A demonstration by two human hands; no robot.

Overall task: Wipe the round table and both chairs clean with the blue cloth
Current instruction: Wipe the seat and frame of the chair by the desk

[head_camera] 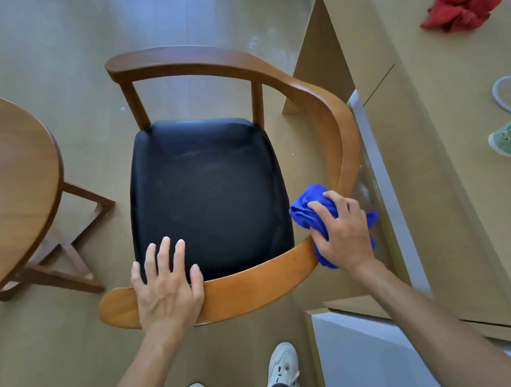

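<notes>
On a tan floor beside the round table (3,175), a wooden chair (257,281) with a black seat stands near pale cabinets, the flat, spread-fingered left hand (167,284) resting on its curved rail while the right hand (345,231) grips the bunched blue cloth (307,206) against that rail.

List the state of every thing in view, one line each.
left hand: flat on the chair's rail, fingers straight
right hand: grips the blue cloth
blue cloth: bunched, pressed on the rail
chair: upright, seat bare
round table: upright
red cloth: crumpled on the counter
</notes>
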